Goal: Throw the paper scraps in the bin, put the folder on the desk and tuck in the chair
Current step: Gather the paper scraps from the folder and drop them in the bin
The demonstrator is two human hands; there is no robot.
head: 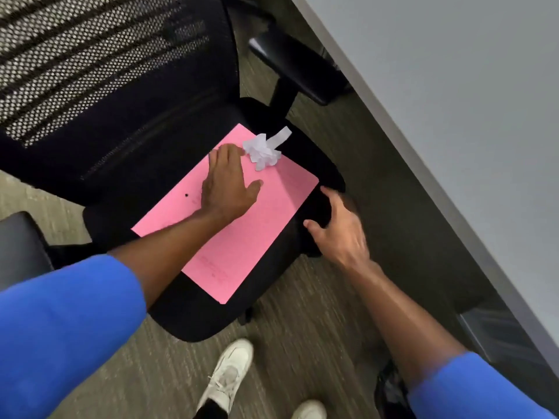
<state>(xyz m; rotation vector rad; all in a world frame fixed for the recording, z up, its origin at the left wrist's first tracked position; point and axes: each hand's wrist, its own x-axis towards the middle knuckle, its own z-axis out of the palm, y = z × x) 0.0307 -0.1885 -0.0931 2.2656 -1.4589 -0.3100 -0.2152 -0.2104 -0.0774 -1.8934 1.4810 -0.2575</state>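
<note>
Fingers point(225, 155) of the left hand point(227, 186) are spread flat on the folder point(266, 225), touching paper scraps point(263, 151) mid-frame; the right hand point(338, 231) is held open, empty.

Bright blue sleeves point(66, 322) pushed up past bare forearms, and white lace-up sneakers point(230, 373) on the feet.

The left hand point(226, 184) lay flat, fingers spread (palm down). The right hand point(338, 228) curled half-open, both arms outstretched.
</note>
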